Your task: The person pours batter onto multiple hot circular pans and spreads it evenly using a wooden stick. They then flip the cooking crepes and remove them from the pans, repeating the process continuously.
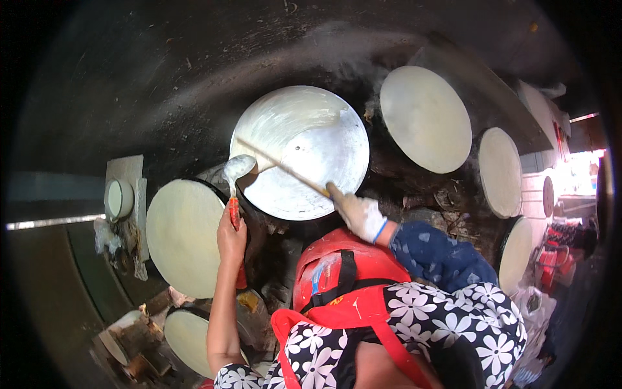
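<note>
A round metal griddle (pixel 324 188) lies ahead of me, with pale wet batter (pixel 278 117) smeared over its left and far parts and bare metal showing at the near right. My left hand (pixel 232 241) is closed around the red handle of a ladle (pixel 241 166), whose batter-coated bowl hangs at the griddle's left rim. In a white work glove, my right hand (pixel 363 214) grips one end of a thin wooden stick (pixel 285 168). That stick slants across the griddle, its far end over the batter at the left; whether it touches the surface I cannot tell.
Other griddles covered with pale batter rounds surround me: one at left (pixel 184 236), one at lower left (pixel 191 340), one at far right (pixel 426 120), and more along the right (pixel 500 172). A white pot (pixel 120 198) stands at the left. Split wood (pixel 123 337) lies lower left.
</note>
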`<state>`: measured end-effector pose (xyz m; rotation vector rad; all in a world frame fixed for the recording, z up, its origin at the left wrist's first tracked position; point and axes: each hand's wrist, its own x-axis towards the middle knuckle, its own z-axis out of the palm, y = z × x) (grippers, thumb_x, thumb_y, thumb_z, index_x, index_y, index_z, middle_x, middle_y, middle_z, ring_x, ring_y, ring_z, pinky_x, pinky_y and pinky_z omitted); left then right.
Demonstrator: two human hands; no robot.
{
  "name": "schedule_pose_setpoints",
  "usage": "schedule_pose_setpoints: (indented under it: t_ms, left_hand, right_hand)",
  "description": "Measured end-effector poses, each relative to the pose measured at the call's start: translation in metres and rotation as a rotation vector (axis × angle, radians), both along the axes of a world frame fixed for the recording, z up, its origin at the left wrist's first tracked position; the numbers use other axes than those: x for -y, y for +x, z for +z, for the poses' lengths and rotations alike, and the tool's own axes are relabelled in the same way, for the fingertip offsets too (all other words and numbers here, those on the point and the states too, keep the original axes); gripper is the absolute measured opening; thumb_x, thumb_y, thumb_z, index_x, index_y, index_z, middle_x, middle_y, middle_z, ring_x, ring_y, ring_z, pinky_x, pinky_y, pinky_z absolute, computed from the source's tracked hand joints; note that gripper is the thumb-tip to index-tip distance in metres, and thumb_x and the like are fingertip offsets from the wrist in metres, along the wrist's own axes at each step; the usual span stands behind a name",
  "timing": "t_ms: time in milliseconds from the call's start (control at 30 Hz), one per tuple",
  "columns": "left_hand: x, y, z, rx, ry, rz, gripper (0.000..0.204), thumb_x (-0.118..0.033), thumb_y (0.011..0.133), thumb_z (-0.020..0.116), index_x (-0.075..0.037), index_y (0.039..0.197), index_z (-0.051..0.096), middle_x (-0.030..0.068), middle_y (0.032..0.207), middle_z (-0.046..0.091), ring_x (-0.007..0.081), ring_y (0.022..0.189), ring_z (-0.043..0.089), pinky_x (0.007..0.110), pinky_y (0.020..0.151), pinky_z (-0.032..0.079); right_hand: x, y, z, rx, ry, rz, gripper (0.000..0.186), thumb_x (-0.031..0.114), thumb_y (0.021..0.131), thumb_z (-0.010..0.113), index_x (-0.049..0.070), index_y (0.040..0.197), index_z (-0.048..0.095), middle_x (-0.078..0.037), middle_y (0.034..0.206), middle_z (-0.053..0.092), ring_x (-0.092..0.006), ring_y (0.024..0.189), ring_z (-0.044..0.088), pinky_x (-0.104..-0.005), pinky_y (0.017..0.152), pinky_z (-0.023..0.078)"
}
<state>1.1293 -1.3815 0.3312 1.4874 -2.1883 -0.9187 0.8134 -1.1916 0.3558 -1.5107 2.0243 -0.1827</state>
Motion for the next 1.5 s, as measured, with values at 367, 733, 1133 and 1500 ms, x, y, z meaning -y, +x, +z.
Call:
schedule_pose_setpoints:
  t_ms: [367,733,1133,1500]
  left_hand:
    - [-0.078,0.003,0.023,-0.061,0.179,0.173,0.054,-0.005,0.094,0.071,0.002,0.147,0.059,0.0212,0.122,0.074,0.0274,0.111,0.073,0.038,0.099,0.055]
    - [-0.170,-0.028,0.040,-0.123,0.217,0.248,0.057,-0.006,0.093,0.073,0.004,0.147,0.059,0.0147,0.118,0.075,0.0157,0.105,0.068,0.032,0.097,0.054]
    - [-0.215,-0.032,0.045,-0.200,0.501,0.146,0.053,-0.010,0.093,0.075,0.000,0.143,0.063,0.0027,0.099,0.066,0.0102,0.088,0.057,0.028,0.084,0.052]
    - [-0.176,-0.014,0.134,-0.874,0.397,0.305,0.043,-0.014,0.109,0.059,-0.006,0.150,0.053,-0.0022,0.082,0.057,0.0051,0.062,0.053,0.022,0.054,0.045]
  right_hand:
    - [0.076,-0.078,0.016,0.012,-0.131,0.411,0.052,0.026,0.109,0.051,0.012,0.158,0.043,-0.024,0.100,0.073,-0.0430,0.085,0.074,-0.0512,0.072,0.057]
    - [0.082,-0.127,-0.019,-0.116,-0.330,0.337,0.058,0.022,0.106,0.055,0.014,0.162,0.041,-0.023,0.100,0.072,-0.0430,0.084,0.073,-0.0513,0.071,0.057]
    - [-0.035,-0.179,0.059,-0.306,-0.022,0.619,0.063,0.025,0.107,0.058,0.023,0.166,0.035,-0.019,0.097,0.069,-0.0380,0.077,0.073,-0.0480,0.064,0.057]
    - [-0.030,0.127,-0.049,0.175,-0.242,-0.168,0.061,0.022,0.108,0.054,0.012,0.165,0.032,-0.026,0.103,0.069,-0.0458,0.088,0.072,-0.0554,0.074,0.056]
